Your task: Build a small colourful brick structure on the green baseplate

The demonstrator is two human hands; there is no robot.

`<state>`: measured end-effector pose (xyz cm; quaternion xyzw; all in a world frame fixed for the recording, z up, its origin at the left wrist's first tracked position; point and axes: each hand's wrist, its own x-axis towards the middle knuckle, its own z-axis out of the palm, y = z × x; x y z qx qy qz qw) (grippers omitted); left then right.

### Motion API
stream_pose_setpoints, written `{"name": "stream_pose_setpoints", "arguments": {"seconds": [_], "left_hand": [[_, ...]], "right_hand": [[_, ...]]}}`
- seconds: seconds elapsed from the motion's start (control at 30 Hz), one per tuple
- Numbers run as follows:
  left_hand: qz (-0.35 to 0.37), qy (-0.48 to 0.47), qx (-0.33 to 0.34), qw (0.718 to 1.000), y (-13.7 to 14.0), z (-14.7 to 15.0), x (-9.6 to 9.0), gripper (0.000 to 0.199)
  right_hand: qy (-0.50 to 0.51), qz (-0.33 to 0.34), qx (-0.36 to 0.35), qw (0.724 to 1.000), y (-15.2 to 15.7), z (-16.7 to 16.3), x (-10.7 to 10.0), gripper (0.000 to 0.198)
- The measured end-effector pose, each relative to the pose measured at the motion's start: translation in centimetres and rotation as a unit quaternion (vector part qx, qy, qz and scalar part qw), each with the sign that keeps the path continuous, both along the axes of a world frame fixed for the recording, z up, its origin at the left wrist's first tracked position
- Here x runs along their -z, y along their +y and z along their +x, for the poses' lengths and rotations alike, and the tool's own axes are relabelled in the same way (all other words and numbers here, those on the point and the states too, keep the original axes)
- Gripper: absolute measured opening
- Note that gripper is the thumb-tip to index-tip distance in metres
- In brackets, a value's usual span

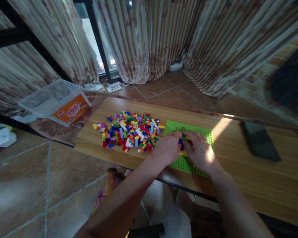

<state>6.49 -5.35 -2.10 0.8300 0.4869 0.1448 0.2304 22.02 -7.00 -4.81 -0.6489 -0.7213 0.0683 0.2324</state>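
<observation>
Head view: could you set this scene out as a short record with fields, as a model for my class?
Surface: light-brown wooden table
Left hand: fingers at a few small coloured plastic bricks on a flat green studded baseplate; exact grip hidden
Right hand: at the same bricks, close beside the left hand
Loose pieces: multicoloured heap of plastic bricks, left of the baseplate
Container: clear plastic box with an orange label, left of the heap
Far right: black rectangular phone, lying flat
Background: striped cloth curtains, brown tiled floor
</observation>
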Motion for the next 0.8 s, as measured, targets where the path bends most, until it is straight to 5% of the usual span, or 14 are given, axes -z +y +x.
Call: {"name": "stream_pose_setpoints", "arguments": {"seconds": [0.5,0.63,0.8], "left_hand": [[0.014,-0.061,-0.013,0.998,1.3,-1.2,-1.4,0.017],[0.029,-0.089,-0.088,0.992,3.1,-4.2,-2.9,0.018],[0.040,-0.039,-0.275,0.960,5.1,-11.1,-4.3,0.021]], "right_hand": [[-0.020,0.027,-0.013,0.999,0.1,0.5,1.0,0.036],[-0.018,0.025,-0.021,0.999,0.2,0.9,1.4,0.040],[-0.008,0.020,-0.020,1.000,0.3,1.1,1.8,0.042]]}}
